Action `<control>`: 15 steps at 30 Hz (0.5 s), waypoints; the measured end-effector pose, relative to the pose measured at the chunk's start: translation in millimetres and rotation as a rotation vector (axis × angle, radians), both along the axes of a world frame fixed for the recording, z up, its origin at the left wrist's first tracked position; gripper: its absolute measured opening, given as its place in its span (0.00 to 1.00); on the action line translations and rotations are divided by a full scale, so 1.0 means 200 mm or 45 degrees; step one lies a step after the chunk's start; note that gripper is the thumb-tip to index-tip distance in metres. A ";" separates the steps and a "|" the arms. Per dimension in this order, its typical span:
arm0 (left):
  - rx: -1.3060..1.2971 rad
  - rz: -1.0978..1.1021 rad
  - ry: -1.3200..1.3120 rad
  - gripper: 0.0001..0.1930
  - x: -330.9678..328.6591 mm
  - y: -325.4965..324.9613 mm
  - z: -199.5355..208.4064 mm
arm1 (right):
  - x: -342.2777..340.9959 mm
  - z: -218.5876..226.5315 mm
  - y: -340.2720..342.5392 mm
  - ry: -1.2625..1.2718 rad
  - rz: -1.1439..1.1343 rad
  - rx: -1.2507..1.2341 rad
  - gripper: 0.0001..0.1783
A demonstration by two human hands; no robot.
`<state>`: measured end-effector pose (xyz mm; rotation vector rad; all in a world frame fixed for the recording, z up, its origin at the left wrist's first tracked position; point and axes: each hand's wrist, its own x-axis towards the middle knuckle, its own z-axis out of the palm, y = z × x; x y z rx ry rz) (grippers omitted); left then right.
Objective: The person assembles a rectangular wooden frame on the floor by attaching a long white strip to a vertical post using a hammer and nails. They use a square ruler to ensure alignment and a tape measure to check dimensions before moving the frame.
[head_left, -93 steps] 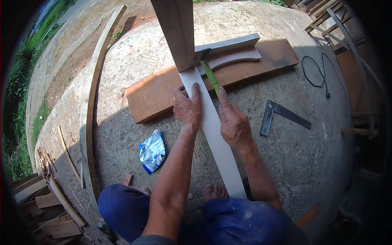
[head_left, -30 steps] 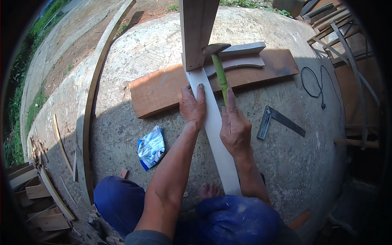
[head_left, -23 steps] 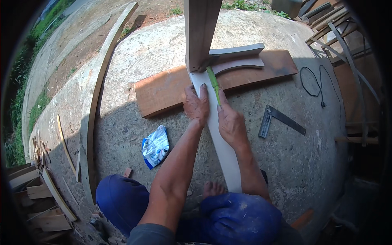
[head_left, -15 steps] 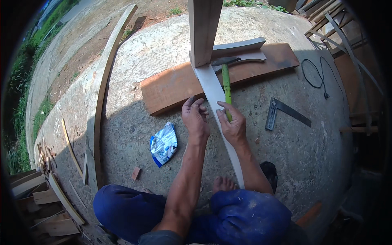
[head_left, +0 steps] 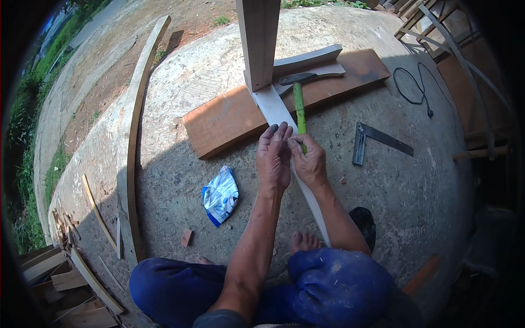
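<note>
My right hand point(head_left: 309, 162) is closed round the lower end of a hammer's green handle point(head_left: 299, 106), with its thumb and forefinger pinched toward my left hand. The dark hammer head point(head_left: 297, 78) lies over the pale curved wooden pieces point(head_left: 328, 68). My left hand point(head_left: 275, 164) is palm up with curled fingers, its fingertips nearly meeting the right ones; whatever they hold is too small to make out. Below both hands runs a pale narrow board point(head_left: 278, 112), reaching from an upright wooden post point(head_left: 258, 49) back toward my foot.
A thick reddish-brown plank point(head_left: 224, 120) lies under the board. A try square point(head_left: 358, 145) and a black cord point(head_left: 421, 98) are at right. Left of my arms lie a crumpled blue-white packet point(head_left: 221, 195), a small wood block point(head_left: 187, 238) and a long timber point(head_left: 133, 147).
My left hand has moved right and turned palm up, bringing its fingers against the right hand's fingertips. The right hand stays at the hammer handle. The whole view has shifted slightly.
</note>
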<state>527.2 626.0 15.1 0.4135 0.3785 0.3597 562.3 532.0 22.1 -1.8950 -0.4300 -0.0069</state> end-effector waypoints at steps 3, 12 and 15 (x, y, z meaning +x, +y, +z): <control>0.168 -0.088 0.040 0.20 -0.02 -0.01 0.00 | -0.01 0.02 0.00 0.044 -0.116 0.148 0.09; 0.691 -0.123 0.135 0.10 0.02 0.01 -0.02 | 0.02 0.00 -0.01 0.138 -0.148 0.184 0.11; 0.829 -0.015 0.207 0.10 0.11 0.09 -0.01 | 0.02 0.03 -0.02 0.149 -0.149 0.189 0.12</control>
